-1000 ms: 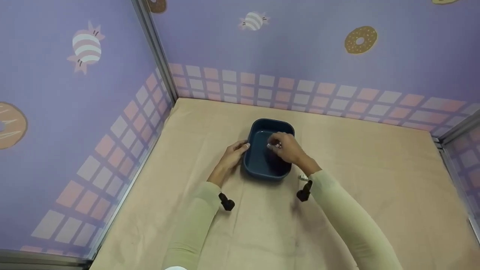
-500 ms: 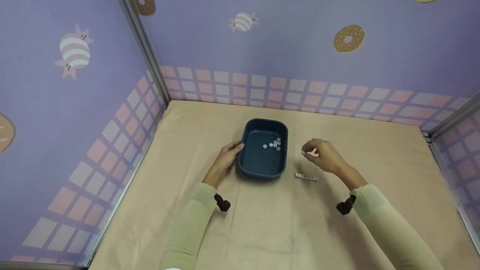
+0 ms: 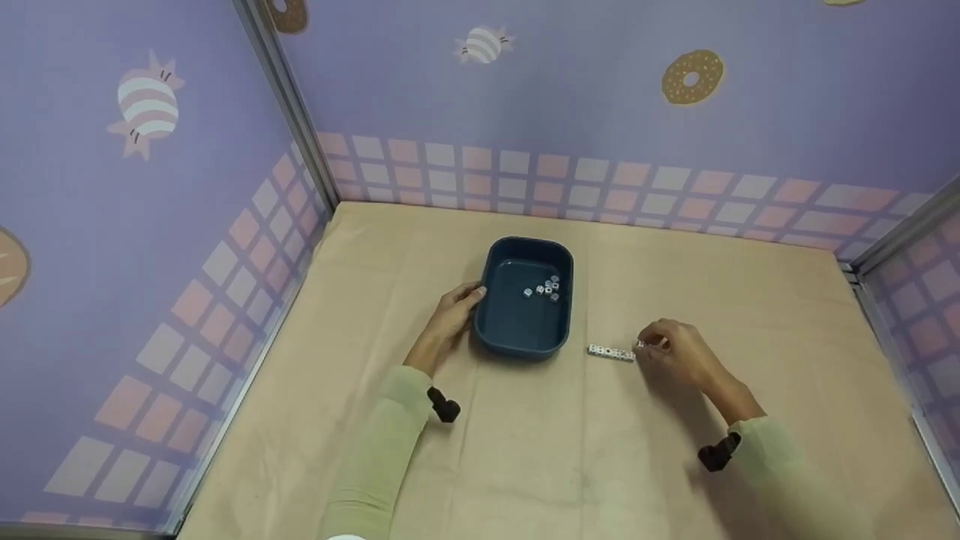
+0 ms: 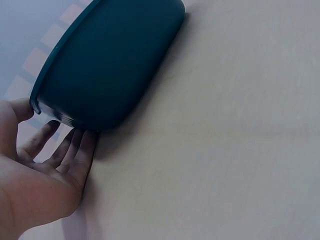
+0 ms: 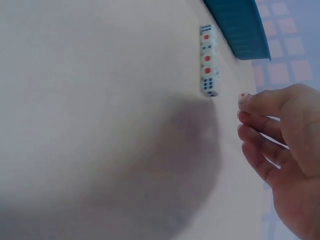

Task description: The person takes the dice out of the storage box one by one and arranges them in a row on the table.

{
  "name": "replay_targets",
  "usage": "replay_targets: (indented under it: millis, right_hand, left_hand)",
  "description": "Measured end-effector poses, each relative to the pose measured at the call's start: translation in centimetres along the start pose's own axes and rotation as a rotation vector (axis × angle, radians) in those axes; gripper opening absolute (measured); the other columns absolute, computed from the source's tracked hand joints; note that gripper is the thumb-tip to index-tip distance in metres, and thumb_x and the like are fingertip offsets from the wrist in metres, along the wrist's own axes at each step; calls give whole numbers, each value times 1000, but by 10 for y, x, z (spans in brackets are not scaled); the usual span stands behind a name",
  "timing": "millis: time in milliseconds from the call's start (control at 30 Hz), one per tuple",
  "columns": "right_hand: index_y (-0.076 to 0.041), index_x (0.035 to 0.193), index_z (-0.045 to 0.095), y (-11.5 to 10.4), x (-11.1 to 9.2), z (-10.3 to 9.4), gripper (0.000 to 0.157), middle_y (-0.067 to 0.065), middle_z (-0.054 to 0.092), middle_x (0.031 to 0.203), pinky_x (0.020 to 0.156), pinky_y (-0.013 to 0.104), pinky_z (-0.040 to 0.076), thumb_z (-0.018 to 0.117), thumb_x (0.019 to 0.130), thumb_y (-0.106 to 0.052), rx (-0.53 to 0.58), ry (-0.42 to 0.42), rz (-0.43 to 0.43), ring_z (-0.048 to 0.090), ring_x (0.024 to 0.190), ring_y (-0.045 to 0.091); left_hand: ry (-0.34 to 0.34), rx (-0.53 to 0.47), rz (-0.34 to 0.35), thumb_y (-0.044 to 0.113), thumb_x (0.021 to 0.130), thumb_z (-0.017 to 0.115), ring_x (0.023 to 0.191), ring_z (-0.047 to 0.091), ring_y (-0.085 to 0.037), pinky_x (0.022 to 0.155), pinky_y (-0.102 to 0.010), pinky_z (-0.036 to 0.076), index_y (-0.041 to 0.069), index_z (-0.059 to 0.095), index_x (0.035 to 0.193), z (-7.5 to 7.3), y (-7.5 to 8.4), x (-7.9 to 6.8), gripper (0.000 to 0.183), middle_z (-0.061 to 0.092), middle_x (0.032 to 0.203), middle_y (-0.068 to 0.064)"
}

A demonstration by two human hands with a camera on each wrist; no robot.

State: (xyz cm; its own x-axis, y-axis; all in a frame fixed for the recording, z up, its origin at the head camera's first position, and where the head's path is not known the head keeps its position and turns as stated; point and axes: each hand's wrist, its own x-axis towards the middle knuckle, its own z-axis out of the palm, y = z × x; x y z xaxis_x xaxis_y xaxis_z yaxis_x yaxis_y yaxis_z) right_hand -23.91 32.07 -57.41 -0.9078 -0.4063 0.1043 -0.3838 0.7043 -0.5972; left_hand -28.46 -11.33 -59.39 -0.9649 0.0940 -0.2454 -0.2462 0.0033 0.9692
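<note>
My left hand (image 3: pixel 453 313) holds the left side of a deep blue rectangular bin (image 3: pixel 511 324). In the left wrist view its thumb is at the rim and its fingers lie against the outer wall. Several small white dice (image 3: pixel 548 289) lie loose inside the bin, toward its right wall. On the cloth to the right, a straight row of dice (image 3: pixel 611 353) stands side by side, with red and blue pips. Just past the row's right end, my right hand (image 3: pixel 681 358) pinches one die (image 5: pixel 243 95) between thumb and forefinger, close over the cloth.
A beige cloth (image 3: pixel 525 442) with faint creases covers the table. Purple patterned panels (image 3: pixel 585 90) rise behind and at both sides, meeting at a metal corner post (image 3: pixel 289 97). Black camera mounts (image 3: pixel 444 406) sit on both wrists.
My right hand left the bin with a die and moved right, then down to the right end of the row. My left hand has stayed on the bin's side.
</note>
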Motion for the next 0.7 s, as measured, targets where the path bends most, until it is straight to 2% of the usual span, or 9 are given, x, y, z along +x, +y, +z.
replay_targets:
  millis: [200, 433, 700]
  right_hand:
    - [-1, 107, 77, 1, -10, 9, 19, 8, 70, 101, 82, 45, 61, 77, 91, 9, -24, -18, 20, 70, 94, 27]
    - [0, 105, 77, 1, -10, 16, 19, 7, 71, 99, 81, 45, 61, 78, 89, 11, -35, 19, 8, 70, 92, 27]
    - [0, 106, 77, 4, -14, 21, 17, 7, 68, 100, 81, 43, 61, 80, 91, 5, -43, 0, 15, 67, 93, 26]
  left_hand:
    - [11, -20, -5, 37, 109, 62, 134, 61, -27, 111, -42, 50, 11, 54, 155, -1, -1, 0, 53, 58, 150, -10]
    - [11, -22, 8, 38, 109, 63, 136, 59, -28, 112, -43, 49, 10, 55, 154, -1, -2, 1, 54, 58, 151, -11]
    - [-9, -38, 18, 36, 110, 61, 128, 63, -27, 106, -41, 53, 10, 55, 153, 0, -2, -1, 51, 60, 146, -11]
